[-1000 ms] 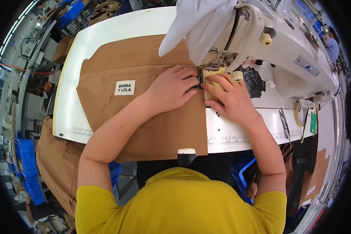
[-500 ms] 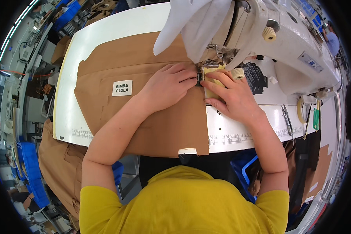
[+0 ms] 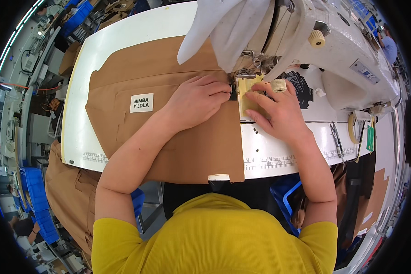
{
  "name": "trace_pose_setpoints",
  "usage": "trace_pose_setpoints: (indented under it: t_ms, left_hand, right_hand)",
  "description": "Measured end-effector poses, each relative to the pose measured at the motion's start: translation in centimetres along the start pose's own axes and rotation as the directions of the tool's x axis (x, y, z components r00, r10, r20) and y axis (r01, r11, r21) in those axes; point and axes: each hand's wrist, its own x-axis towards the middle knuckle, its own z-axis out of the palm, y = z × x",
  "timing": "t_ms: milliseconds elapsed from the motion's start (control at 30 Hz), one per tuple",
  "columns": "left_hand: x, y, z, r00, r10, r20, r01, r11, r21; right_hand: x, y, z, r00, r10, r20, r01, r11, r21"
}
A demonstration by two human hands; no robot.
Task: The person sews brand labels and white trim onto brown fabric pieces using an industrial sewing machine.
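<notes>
A large brown fabric panel [image 3: 205, 150] with a white label patch [image 3: 141, 103] lies on the white sewing table. My left hand [image 3: 197, 99] rests palm down on the panel, fingers extended and slightly bent. Its fingertips touch a small black label [image 3: 233, 92] at the panel's right edge, just in front of the presser foot [image 3: 245, 74] of the sewing machine [image 3: 338, 50]. My right hand [image 3: 278, 109] is open over the yellow plate [image 3: 248, 106] beside that edge, apart from the fabric. A machine knob partly hides its fingers.
Several black labels [image 3: 299, 89] lie spread beneath the machine arm. Tweezers [image 3: 337, 140] and a tape roll [image 3: 352, 128] are at the right. A white cloth [image 3: 210, 27] hangs from the machine. More brown fabric [image 3: 68, 182] drapes at the lower left; a ruler strip [image 3: 278, 162] follows the front edge.
My right hand has drawn slightly right, its fingertips leaving the black label and the fabric edge. The left hand stays in nearly the same place on the panel.
</notes>
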Motion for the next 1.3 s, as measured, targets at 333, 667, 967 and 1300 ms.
trace_pose_setpoints:
  t_ms: [333,667,967,1300]
  left_hand:
    - [0.1,0.0,0.0,1.000,0.000,-0.003,0.000,1.000,0.004]
    - [0.2,0.6,-0.3,0.999,-0.043,0.005,0.044,0.993,-0.113]
    - [-0.6,0.8,-0.1,0.998,-0.062,0.027,0.065,0.984,-0.163]
    - [-0.7,0.1,-0.2,0.997,-0.060,0.045,0.066,0.987,-0.146]
  right_hand:
    - [0.0,-0.3,0.1,1.000,-0.019,0.014,0.019,0.999,0.025]
    - [0.2,-1.2,0.1,0.996,-0.046,0.082,0.046,0.999,0.001]
    - [0.3,-1.4,-0.1,0.996,-0.033,0.083,0.034,0.999,-0.013]
    - [0.4,-1.4,0.2,0.996,-0.026,0.080,0.029,0.999,-0.034]
